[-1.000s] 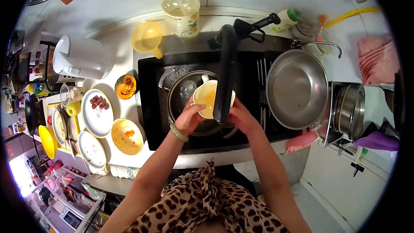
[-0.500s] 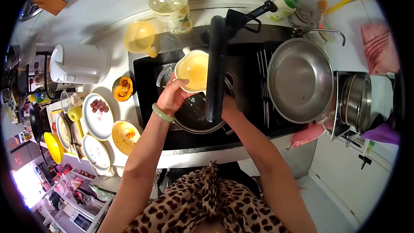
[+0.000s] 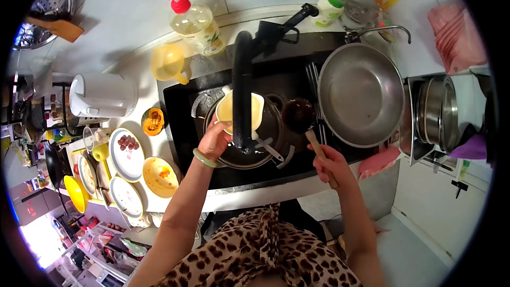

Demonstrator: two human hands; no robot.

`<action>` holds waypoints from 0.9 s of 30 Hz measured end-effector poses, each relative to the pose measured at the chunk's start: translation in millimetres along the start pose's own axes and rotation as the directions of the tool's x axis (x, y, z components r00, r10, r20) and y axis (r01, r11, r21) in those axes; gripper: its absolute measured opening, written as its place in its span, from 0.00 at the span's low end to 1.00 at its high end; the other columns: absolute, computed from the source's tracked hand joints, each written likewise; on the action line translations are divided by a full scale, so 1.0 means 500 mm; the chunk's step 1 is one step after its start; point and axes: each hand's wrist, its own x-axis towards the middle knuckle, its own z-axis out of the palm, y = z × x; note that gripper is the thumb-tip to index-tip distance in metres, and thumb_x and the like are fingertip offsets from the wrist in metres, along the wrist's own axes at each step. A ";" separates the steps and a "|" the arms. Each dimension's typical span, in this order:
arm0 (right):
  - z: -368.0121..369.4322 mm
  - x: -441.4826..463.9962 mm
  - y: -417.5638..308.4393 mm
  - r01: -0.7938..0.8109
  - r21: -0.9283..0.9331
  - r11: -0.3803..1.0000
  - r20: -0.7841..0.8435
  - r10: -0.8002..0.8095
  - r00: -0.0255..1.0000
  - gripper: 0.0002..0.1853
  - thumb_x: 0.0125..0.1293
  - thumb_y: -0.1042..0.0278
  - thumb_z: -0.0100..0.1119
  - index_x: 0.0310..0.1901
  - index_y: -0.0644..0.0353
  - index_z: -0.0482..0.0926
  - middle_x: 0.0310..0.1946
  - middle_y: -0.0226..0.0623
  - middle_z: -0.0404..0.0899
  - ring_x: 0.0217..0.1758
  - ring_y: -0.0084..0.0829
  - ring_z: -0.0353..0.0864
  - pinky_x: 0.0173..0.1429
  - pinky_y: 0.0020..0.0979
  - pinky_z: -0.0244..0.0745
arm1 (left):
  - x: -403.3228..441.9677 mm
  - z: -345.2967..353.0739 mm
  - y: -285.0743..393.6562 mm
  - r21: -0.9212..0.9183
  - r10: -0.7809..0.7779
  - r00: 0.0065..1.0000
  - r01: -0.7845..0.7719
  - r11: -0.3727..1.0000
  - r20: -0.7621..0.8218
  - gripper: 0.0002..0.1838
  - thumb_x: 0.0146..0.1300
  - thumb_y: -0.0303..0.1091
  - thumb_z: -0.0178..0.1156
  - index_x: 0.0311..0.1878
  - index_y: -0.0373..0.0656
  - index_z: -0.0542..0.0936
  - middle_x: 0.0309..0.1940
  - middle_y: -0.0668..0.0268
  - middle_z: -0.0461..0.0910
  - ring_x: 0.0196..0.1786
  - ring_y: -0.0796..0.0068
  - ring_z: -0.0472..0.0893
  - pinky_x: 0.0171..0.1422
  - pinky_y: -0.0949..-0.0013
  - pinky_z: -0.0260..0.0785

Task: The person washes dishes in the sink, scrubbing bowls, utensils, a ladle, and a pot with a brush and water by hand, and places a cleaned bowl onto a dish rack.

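My left hand (image 3: 214, 141) grips a small pale-yellow bowl (image 3: 257, 110) by its near side, with the thumb at the rim. The bowl is over a dark pot (image 3: 239, 162) in the black sink (image 3: 186, 122), and the black faucet (image 3: 242, 90) hides its middle. Right of the sink's pot, my right hand (image 3: 330, 166) is closed around the wooden handle of a brush (image 3: 298, 116) with a dark round head. A pale-handled utensil (image 3: 270, 148) lies at the pot, its other end hidden.
A large steel pan (image 3: 361, 95) rests right of the sink. Behind are an oil bottle (image 3: 197, 26) and a yellow cup (image 3: 169, 62). To the left stand a white kettle (image 3: 101, 95), half a pumpkin (image 3: 154, 121), a plate with grapes (image 3: 126, 159) and a stained bowl (image 3: 161, 178).
My right hand has come out from behind the faucet and moved right, now holding the brush. The bowl in my left hand has shifted slightly down and its inside shows differently.
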 end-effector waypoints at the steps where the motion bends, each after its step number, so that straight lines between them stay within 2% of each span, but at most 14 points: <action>1: 0.015 -0.009 -0.005 0.021 0.055 0.998 0.037 -0.024 0.999 0.20 0.68 0.69 0.51 0.60 0.64 0.69 0.22 0.28 0.70 0.15 0.15 0.64 0.18 0.18 0.59 | 0.003 0.005 -0.016 -0.035 -0.020 1.000 0.019 0.999 -0.014 0.27 0.60 0.28 0.60 0.63 0.41 0.67 0.55 0.57 0.75 0.53 0.59 0.80 0.53 0.55 0.78; 2: 0.031 -0.015 -0.008 0.041 0.110 0.993 0.072 -0.049 0.996 0.20 0.69 0.68 0.51 0.61 0.63 0.68 0.21 0.28 0.70 0.14 0.15 0.64 0.18 0.18 0.59 | 0.005 0.012 -0.034 -0.070 -0.041 0.999 0.039 0.997 -0.027 0.27 0.60 0.27 0.60 0.63 0.42 0.67 0.55 0.57 0.75 0.54 0.58 0.79 0.54 0.54 0.78; 6: 0.089 0.025 0.000 -0.090 -0.073 0.993 0.034 0.093 0.995 0.19 0.74 0.62 0.45 0.62 0.58 0.68 0.20 0.26 0.68 0.13 0.14 0.61 0.17 0.17 0.56 | -0.004 0.092 -0.066 0.079 -0.090 0.996 0.088 0.993 0.025 0.33 0.59 0.33 0.59 0.68 0.48 0.59 0.61 0.59 0.69 0.59 0.62 0.75 0.56 0.59 0.77; 9: 0.101 0.052 0.060 -0.120 0.112 0.986 0.001 0.120 0.993 0.18 0.75 0.57 0.41 0.60 0.55 0.70 0.18 0.24 0.64 0.12 0.13 0.57 0.16 0.17 0.53 | -0.002 0.125 -0.101 0.011 -0.104 0.994 0.103 0.995 0.028 0.33 0.60 0.32 0.57 0.69 0.52 0.58 0.63 0.61 0.66 0.62 0.62 0.72 0.61 0.56 0.72; 10: 0.106 0.057 0.075 -0.124 0.269 0.955 0.049 0.115 0.992 0.18 0.75 0.55 0.41 0.59 0.55 0.69 0.18 0.24 0.64 0.12 0.14 0.57 0.16 0.17 0.53 | 0.001 0.128 -0.115 -0.005 -0.106 0.994 0.107 0.994 0.009 0.33 0.61 0.31 0.57 0.69 0.52 0.58 0.63 0.62 0.66 0.62 0.61 0.71 0.62 0.55 0.71; 13: 0.126 0.061 0.105 -0.177 0.667 0.724 0.180 0.073 0.981 0.20 0.75 0.50 0.39 0.57 0.54 0.69 0.17 0.23 0.61 0.11 0.14 0.55 0.15 0.18 0.53 | 0.011 0.144 -0.135 0.029 -0.065 0.997 0.064 0.998 0.031 0.32 0.63 0.31 0.56 0.69 0.53 0.57 0.63 0.63 0.66 0.64 0.61 0.69 0.63 0.53 0.69; 16: 0.135 0.074 0.103 -0.206 0.586 0.784 0.193 0.112 0.975 0.19 0.75 0.50 0.39 0.56 0.54 0.70 0.16 0.22 0.60 0.11 0.14 0.55 0.15 0.18 0.52 | 0.022 0.164 -0.109 0.035 -0.078 0.997 0.077 0.996 0.021 0.31 0.66 0.35 0.55 0.70 0.55 0.57 0.63 0.64 0.67 0.64 0.64 0.70 0.63 0.54 0.69; 18: 0.110 0.079 0.081 -0.259 0.348 0.901 0.198 0.200 0.960 0.19 0.75 0.49 0.41 0.54 0.54 0.70 0.16 0.22 0.60 0.11 0.14 0.53 0.15 0.19 0.51 | 0.029 0.158 -0.090 -0.020 -0.107 0.994 0.107 0.994 0.010 0.30 0.67 0.35 0.55 0.71 0.55 0.57 0.62 0.64 0.68 0.64 0.65 0.70 0.63 0.55 0.69; 20: 0.067 0.092 0.058 -0.300 0.063 0.952 0.175 0.286 0.942 0.19 0.74 0.48 0.43 0.53 0.54 0.71 0.16 0.23 0.60 0.12 0.14 0.53 0.15 0.19 0.50 | 0.038 0.151 -0.086 0.066 -0.069 0.996 0.073 0.995 -0.054 0.29 0.69 0.35 0.53 0.71 0.54 0.57 0.62 0.64 0.69 0.63 0.66 0.72 0.62 0.55 0.70; 23: 0.011 0.106 -0.003 -0.269 -0.429 0.862 0.053 0.321 0.945 0.19 0.72 0.47 0.46 0.46 0.56 0.73 0.17 0.29 0.66 0.13 0.21 0.60 0.15 0.25 0.55 | 0.049 0.129 -0.093 0.201 -0.031 0.995 0.050 0.978 -0.093 0.29 0.69 0.35 0.51 0.71 0.54 0.57 0.63 0.64 0.67 0.62 0.64 0.72 0.59 0.52 0.72; 24: -0.006 0.108 -0.024 -0.259 -0.603 0.754 0.007 0.329 0.944 0.19 0.71 0.48 0.47 0.44 0.57 0.74 0.18 0.34 0.70 0.13 0.26 0.66 0.16 0.29 0.61 | 0.047 0.130 -0.094 0.186 -0.065 0.993 0.083 0.979 -0.097 0.29 0.69 0.36 0.51 0.71 0.54 0.57 0.63 0.64 0.67 0.62 0.63 0.72 0.59 0.51 0.72; 25: -0.042 0.114 -0.018 0.047 -0.834 0.549 0.079 0.033 0.996 0.18 0.71 0.49 0.48 0.43 0.58 0.74 0.21 0.41 0.74 0.16 0.32 0.71 0.19 0.35 0.66 | 0.043 0.132 -0.092 0.170 -0.098 0.990 0.115 0.979 -0.103 0.29 0.69 0.37 0.51 0.71 0.54 0.57 0.63 0.63 0.67 0.63 0.62 0.71 0.59 0.51 0.72; 26: -0.069 0.124 -0.012 0.291 -0.935 0.201 0.246 -0.221 0.944 0.17 0.70 0.51 0.48 0.41 0.58 0.74 0.24 0.48 0.77 0.19 0.39 0.77 0.23 0.40 0.71 | 0.039 0.132 -0.092 0.153 -0.129 0.986 0.145 0.978 -0.109 0.29 0.68 0.38 0.51 0.71 0.54 0.57 0.64 0.63 0.67 0.63 0.62 0.71 0.59 0.50 0.71; 27: -0.045 0.103 -0.066 0.159 -0.987 0.015 0.154 -0.165 0.974 0.13 0.68 0.55 0.51 0.38 0.58 0.74 0.29 0.51 0.79 0.24 0.48 0.79 0.30 0.46 0.73 | 0.040 0.131 -0.094 0.209 -0.141 0.984 0.161 0.965 -0.106 0.29 0.68 0.41 0.50 0.71 0.55 0.57 0.65 0.62 0.65 0.65 0.60 0.69 0.59 0.48 0.71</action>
